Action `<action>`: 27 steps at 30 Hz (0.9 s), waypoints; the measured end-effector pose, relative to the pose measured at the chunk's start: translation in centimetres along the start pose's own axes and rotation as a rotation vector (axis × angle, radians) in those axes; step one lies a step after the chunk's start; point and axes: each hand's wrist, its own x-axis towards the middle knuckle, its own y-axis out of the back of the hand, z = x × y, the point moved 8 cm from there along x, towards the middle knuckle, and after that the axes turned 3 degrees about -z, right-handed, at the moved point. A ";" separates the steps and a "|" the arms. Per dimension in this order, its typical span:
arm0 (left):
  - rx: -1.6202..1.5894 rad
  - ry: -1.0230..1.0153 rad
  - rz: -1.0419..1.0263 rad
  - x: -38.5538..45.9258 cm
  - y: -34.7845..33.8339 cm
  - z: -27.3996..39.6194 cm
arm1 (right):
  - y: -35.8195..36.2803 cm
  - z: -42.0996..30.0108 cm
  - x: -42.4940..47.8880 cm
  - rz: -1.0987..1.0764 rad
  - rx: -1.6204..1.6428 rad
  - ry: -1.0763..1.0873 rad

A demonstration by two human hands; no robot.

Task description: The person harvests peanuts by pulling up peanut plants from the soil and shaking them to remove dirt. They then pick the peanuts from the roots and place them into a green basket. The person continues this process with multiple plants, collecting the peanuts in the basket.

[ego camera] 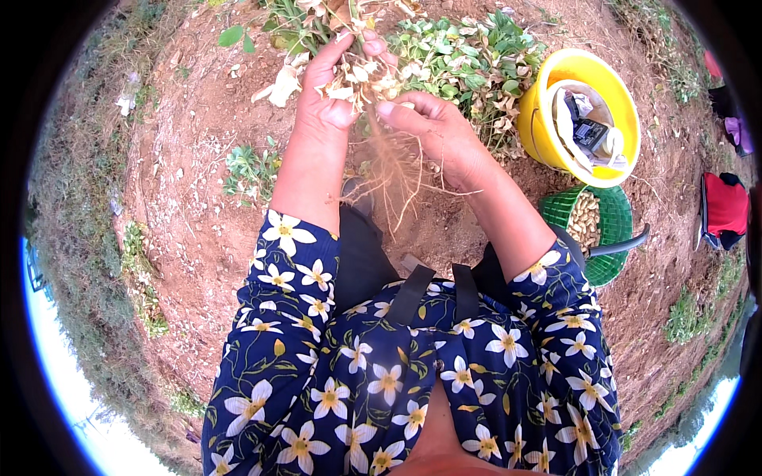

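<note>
An uprooted peanut plant (390, 157) is held up before me, its thin brown roots hanging toward my body and its leafy stems at the top edge. My left hand (333, 77) is closed around the stems just above the roots. At the root base, my right hand (431, 128) pinches a pale pod between thumb and fingers. To the right, a green mesh basket (619, 223) holds harvested peanuts (584, 221) in their shells. The fingertips of my left hand are partly covered by dry leaves.
A yellow bucket (536, 131) with a black device and cloth inside stands right of my hands, next to a heap of pulled plants (470, 65). A dark curved handle (622, 243) crosses the basket. Farther right lies a red and black bag or garment (724, 208). Low weeds grow in the reddish soil.
</note>
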 end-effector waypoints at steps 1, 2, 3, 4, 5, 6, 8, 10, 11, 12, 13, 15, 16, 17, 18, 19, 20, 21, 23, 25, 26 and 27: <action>0.010 0.016 -0.007 0.1 0.1 0.1 | 0.2 -0.2 0.0 0.020 0.028 0.042; 0.020 0.030 -0.012 0.1 -0.1 0.1 | 0.5 -0.8 -0.1 0.051 -0.015 0.097; 0.049 0.022 0.028 0.0 0.1 0.1 | 0.9 -1.7 -0.3 0.084 -0.058 0.153; 0.078 0.016 0.067 -0.1 0.3 0.0 | 1.4 -2.6 -0.5 0.121 -0.101 0.209; 0.107 0.014 0.102 0.0 0.4 -0.2 | 2.2 -2.8 -0.7 0.180 -0.060 0.185; -0.054 0.068 -0.041 0.7 0.2 -0.7 | 3.0 -2.9 -1.1 0.239 -0.017 0.159; -0.082 0.035 -0.045 0.8 1.7 0.9 | 5.7 -3.9 -2.2 0.359 0.161 0.161; -0.094 0.011 -0.009 0.7 2.6 2.1 | 8.9 -5.7 -4.0 0.402 0.171 0.186; -0.138 0.001 -0.001 0.4 2.6 2.6 | 10.1 -6.7 -5.2 0.405 0.161 0.201; -0.122 0.038 0.012 0.3 2.6 2.7 | 11.5 -7.6 -6.9 0.426 0.124 0.226; -0.107 0.084 0.021 0.5 2.7 2.2 | 13.7 -8.1 -9.0 0.469 0.096 0.258; -0.257 0.080 0.041 0.0 2.4 2.2 | 18.9 -7.4 -13.1 0.645 0.141 0.267; -0.252 0.093 0.043 0.1 2.4 1.8 | 22.4 -6.4 -15.8 0.778 0.172 0.259; -0.311 0.129 0.016 0.2 1.8 1.2 | 25.6 -5.2 -18.7 0.903 0.208 0.251; -0.252 0.170 -0.009 0.3 1.4 0.6 | 28.6 -3.7 -21.6 1.034 0.207 0.201; -0.192 0.213 -0.033 0.4 1.1 0.0 | 31.2 -2.2 -24.4 1.166 0.207 0.148; -0.126 0.217 -0.022 0.3 1.0 -0.4 | 32.9 -0.8 -26.0 1.193 0.129 0.089; -0.046 0.203 0.003 -0.4 0.5 0.1 | 34.4 0.5 -26.3 1.194 0.058 0.025; -0.155 0.240 -0.047 0.2 1.0 -1.5 | 38.9 1.3 -30.0 1.271 -0.324 0.028; -0.180 0.246 -0.052 0.1 0.4 -1.8 | 38.6 -0.2 -29.4 1.378 -0.494 0.004; -0.197 0.241 -0.048 0.1 0.5 -2.0 | 36.7 -1.9 -28.0 1.332 -0.443 0.049; -0.205 0.233 -0.045 0.1 0.4 -2.0 | 34.5 -3.8 -26.3 1.282 -0.383 0.097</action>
